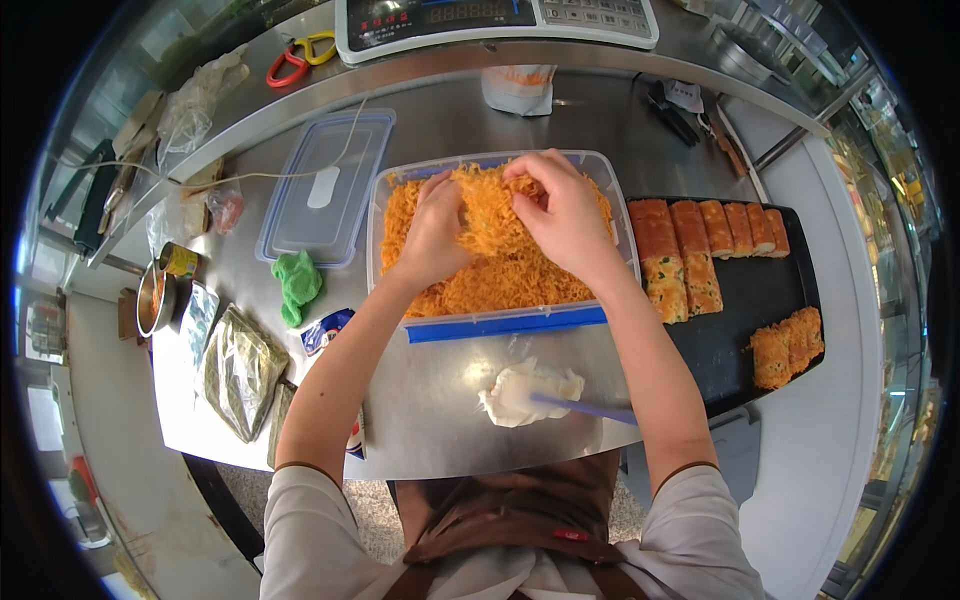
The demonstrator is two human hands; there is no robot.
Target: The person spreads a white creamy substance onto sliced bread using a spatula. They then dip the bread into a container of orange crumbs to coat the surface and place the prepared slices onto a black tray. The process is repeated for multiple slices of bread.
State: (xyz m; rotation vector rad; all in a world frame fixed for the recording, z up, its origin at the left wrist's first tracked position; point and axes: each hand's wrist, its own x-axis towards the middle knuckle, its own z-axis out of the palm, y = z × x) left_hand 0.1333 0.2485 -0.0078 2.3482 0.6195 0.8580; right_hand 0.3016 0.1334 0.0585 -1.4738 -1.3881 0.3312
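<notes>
A clear plastic tub [507, 318] with a blue lower edge is filled with shredded orange meat floss [500, 280]. Over the floss, my left hand [437, 232] curls round the left side of a floss-covered piece of bread [484, 205]. On its other side my right hand [565, 212] has fingers bent and pinched at the edge. The floss hides most of the bread. To the right, a black tray [715, 345] carries plain golden bread pieces [665, 255] at its far end and floss-coated pieces [787, 347] at its near right corner.
In front of the tub lies a white creamy mound [525, 392] with a purple-handled spreader [585, 407]. Left are a clear lid [325, 185], a green cloth [297, 285] and plastic packets [240, 370]. A scale [495, 30] and scissors [298, 58] sit on the raised shelf behind.
</notes>
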